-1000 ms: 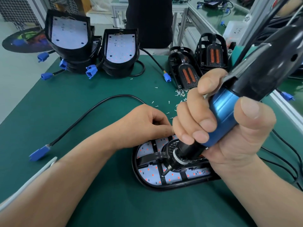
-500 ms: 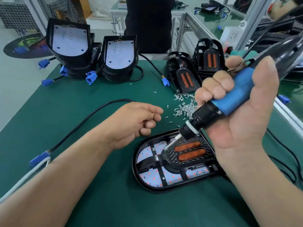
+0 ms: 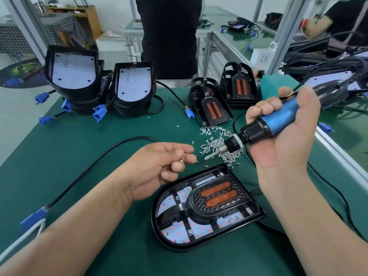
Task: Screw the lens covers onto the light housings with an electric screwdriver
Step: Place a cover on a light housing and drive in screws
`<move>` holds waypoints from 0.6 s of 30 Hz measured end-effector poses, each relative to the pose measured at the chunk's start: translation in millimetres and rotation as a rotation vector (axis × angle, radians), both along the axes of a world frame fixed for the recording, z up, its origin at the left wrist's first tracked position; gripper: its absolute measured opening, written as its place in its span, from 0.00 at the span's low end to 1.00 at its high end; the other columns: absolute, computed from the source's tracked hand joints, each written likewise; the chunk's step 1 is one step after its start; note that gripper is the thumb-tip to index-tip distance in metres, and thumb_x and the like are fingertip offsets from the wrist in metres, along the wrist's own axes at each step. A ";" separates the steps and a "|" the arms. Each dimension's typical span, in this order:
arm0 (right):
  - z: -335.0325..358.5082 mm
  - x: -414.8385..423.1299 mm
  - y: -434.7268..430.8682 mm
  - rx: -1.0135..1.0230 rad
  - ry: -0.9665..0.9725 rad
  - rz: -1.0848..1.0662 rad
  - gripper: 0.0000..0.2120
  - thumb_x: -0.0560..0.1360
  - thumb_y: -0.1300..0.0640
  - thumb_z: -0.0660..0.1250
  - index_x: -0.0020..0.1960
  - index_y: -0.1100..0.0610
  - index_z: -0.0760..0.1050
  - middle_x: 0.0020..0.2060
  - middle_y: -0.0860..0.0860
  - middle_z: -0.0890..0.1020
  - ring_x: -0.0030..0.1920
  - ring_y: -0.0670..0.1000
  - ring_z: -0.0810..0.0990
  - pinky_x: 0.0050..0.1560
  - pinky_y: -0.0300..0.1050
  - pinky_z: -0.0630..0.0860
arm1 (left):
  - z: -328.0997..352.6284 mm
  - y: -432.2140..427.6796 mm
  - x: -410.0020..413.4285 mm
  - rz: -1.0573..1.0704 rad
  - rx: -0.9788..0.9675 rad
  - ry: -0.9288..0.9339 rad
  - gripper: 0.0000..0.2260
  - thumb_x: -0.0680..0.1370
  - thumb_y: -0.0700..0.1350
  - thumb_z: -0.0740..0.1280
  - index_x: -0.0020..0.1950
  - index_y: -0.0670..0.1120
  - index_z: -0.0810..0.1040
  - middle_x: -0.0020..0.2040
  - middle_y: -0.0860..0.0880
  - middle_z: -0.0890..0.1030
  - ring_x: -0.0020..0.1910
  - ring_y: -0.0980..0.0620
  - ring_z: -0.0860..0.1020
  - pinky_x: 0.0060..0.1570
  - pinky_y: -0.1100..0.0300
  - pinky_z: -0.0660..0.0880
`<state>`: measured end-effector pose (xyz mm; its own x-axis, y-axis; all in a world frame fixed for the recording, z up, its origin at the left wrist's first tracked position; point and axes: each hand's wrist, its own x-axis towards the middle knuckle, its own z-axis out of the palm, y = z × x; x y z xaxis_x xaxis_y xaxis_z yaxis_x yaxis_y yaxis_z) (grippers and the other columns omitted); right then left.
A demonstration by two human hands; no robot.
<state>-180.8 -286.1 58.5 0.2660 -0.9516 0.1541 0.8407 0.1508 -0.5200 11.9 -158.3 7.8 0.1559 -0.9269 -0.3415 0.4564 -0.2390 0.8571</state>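
Note:
A black light housing [image 3: 159, 222] lies flat on the green mat near me, its white LED board showing. A black lens cover [image 3: 217, 198] with two orange lenses sits in it. My right hand [image 3: 286, 140] grips the blue electric screwdriver [image 3: 274, 121], lifted above and behind the housing. Its bit [image 3: 211, 155] points left over a pile of small silver screws [image 3: 221, 144]. My left hand [image 3: 159, 166] hovers left of the housing, palm turned inward, and pinches a small screw [image 3: 181, 160] between thumb and fingers.
Stacked housings [image 3: 73, 76] with blue connectors stand at the back left, and spare lens covers [image 3: 213, 108] at the back right. A black cable [image 3: 95, 158] crosses the mat to a blue plug [image 3: 33, 216]. A person stands behind the table, and the table edge rail runs along the right.
My right hand lifted the screwdriver off the housing and swung its bit back over the screw pile. My left hand drew away from the cover and turned palm inward.

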 end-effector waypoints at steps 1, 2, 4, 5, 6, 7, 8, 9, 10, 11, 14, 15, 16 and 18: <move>-2.2 2.7 -3.6 0.024 -0.027 0.000 0.12 0.86 0.48 0.63 0.49 0.55 0.74 0.37 0.49 0.73 0.37 0.48 0.73 0.45 0.43 0.75 | -0.1 -0.4 -0.1 0.005 -0.008 -0.005 0.10 0.86 0.37 0.61 0.63 0.35 0.78 0.43 0.45 0.85 0.28 0.59 0.71 0.22 0.69 0.65; -3.4 2.3 -6.3 0.033 -0.034 0.007 0.11 0.85 0.48 0.64 0.50 0.56 0.74 0.37 0.49 0.72 0.36 0.48 0.72 0.44 0.43 0.75 | -0.3 -0.8 -0.4 0.009 -0.014 -0.014 0.10 0.86 0.39 0.62 0.63 0.35 0.77 0.41 0.46 0.83 0.27 0.59 0.70 0.22 0.69 0.64; -5.9 3.5 -12.1 0.053 -0.012 0.001 0.11 0.84 0.49 0.66 0.51 0.56 0.73 0.37 0.49 0.72 0.36 0.48 0.72 0.44 0.44 0.75 | -1.2 -1.7 -1.9 0.013 -0.032 -0.030 0.11 0.84 0.44 0.65 0.59 0.37 0.77 0.38 0.48 0.80 0.25 0.59 0.67 0.21 0.69 0.62; -7.0 4.8 -12.6 0.052 -0.007 0.005 0.11 0.84 0.49 0.66 0.52 0.56 0.73 0.37 0.49 0.72 0.36 0.49 0.72 0.44 0.45 0.75 | -1.6 -2.1 -2.7 0.014 -0.045 -0.031 0.11 0.82 0.46 0.67 0.57 0.38 0.77 0.37 0.49 0.78 0.25 0.59 0.66 0.20 0.69 0.61; -9.2 4.4 -13.4 0.046 -0.005 0.006 0.11 0.84 0.49 0.67 0.52 0.56 0.74 0.38 0.49 0.73 0.36 0.49 0.73 0.44 0.45 0.76 | -1.9 -2.6 -3.4 0.014 -0.060 -0.030 0.12 0.80 0.48 0.69 0.55 0.40 0.77 0.36 0.49 0.78 0.25 0.59 0.65 0.21 0.69 0.61; -9.9 3.6 -15.0 0.039 -0.002 0.013 0.11 0.83 0.49 0.68 0.52 0.56 0.74 0.38 0.49 0.73 0.36 0.49 0.73 0.44 0.45 0.76 | -2.3 -2.9 -3.7 0.014 -0.073 -0.026 0.12 0.79 0.49 0.70 0.53 0.40 0.78 0.36 0.49 0.77 0.25 0.59 0.65 0.21 0.69 0.60; -10.3 3.4 -15.0 0.032 0.004 0.009 0.11 0.83 0.49 0.68 0.53 0.56 0.74 0.38 0.50 0.73 0.37 0.49 0.73 0.44 0.45 0.76 | -2.8 -3.1 -3.7 0.012 -0.085 -0.019 0.11 0.78 0.49 0.71 0.51 0.41 0.80 0.37 0.49 0.78 0.26 0.59 0.65 0.21 0.69 0.61; -10.5 3.5 -15.0 0.030 0.005 0.009 0.11 0.83 0.49 0.68 0.53 0.57 0.74 0.38 0.50 0.73 0.37 0.49 0.73 0.44 0.45 0.76 | -3.2 -3.1 -3.0 0.007 -0.094 -0.010 0.10 0.77 0.49 0.72 0.50 0.41 0.82 0.38 0.48 0.78 0.27 0.59 0.66 0.22 0.69 0.61; -9.7 3.6 -15.3 0.028 0.003 0.007 0.11 0.83 0.49 0.68 0.53 0.57 0.74 0.38 0.50 0.73 0.37 0.49 0.73 0.44 0.45 0.76 | -3.6 -3.0 -2.3 -0.001 -0.101 -0.002 0.09 0.77 0.48 0.72 0.49 0.42 0.84 0.39 0.48 0.79 0.27 0.59 0.67 0.22 0.69 0.62; -9.6 3.6 -15.9 0.029 -0.002 0.005 0.11 0.83 0.49 0.68 0.53 0.57 0.74 0.38 0.50 0.73 0.36 0.49 0.73 0.44 0.45 0.76 | -4.0 -3.0 -1.7 -0.010 -0.106 0.000 0.08 0.77 0.48 0.72 0.48 0.43 0.85 0.40 0.47 0.80 0.28 0.59 0.67 0.23 0.69 0.62; -9.1 2.6 -16.6 0.022 -0.009 0.004 0.11 0.83 0.49 0.69 0.53 0.57 0.74 0.38 0.50 0.73 0.37 0.49 0.73 0.44 0.45 0.77 | -5.9 -4.8 -0.8 -0.027 -0.113 -0.012 0.08 0.78 0.48 0.72 0.47 0.44 0.86 0.41 0.47 0.80 0.29 0.59 0.68 0.23 0.69 0.63; -9.1 2.3 -16.3 0.017 -0.001 0.000 0.11 0.83 0.49 0.69 0.53 0.57 0.74 0.38 0.50 0.73 0.37 0.49 0.73 0.44 0.45 0.77 | -6.4 -5.6 -0.7 -0.031 -0.112 -0.012 0.08 0.78 0.47 0.72 0.47 0.43 0.87 0.41 0.47 0.80 0.29 0.58 0.68 0.23 0.69 0.63; -9.2 1.8 -16.8 0.012 0.000 0.000 0.11 0.83 0.49 0.69 0.54 0.57 0.74 0.38 0.50 0.73 0.37 0.49 0.73 0.45 0.46 0.77 | -6.8 -6.1 -0.4 -0.038 -0.111 -0.009 0.09 0.78 0.46 0.71 0.49 0.42 0.88 0.42 0.47 0.80 0.30 0.58 0.69 0.23 0.69 0.64; -9.2 1.5 -17.4 0.008 -0.001 -0.002 0.11 0.83 0.49 0.69 0.53 0.57 0.74 0.38 0.50 0.73 0.37 0.49 0.73 0.45 0.46 0.77 | -7.0 -6.2 0.9 -0.077 -0.113 -0.005 0.10 0.78 0.42 0.71 0.55 0.40 0.87 0.45 0.46 0.82 0.32 0.58 0.71 0.26 0.69 0.65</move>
<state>-179.3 -303.5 49.4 0.2641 -0.9532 0.1472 0.8416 0.1532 -0.5179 12.8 -164.5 0.8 0.0840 -0.9687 -0.2336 0.4360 -0.1750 0.8828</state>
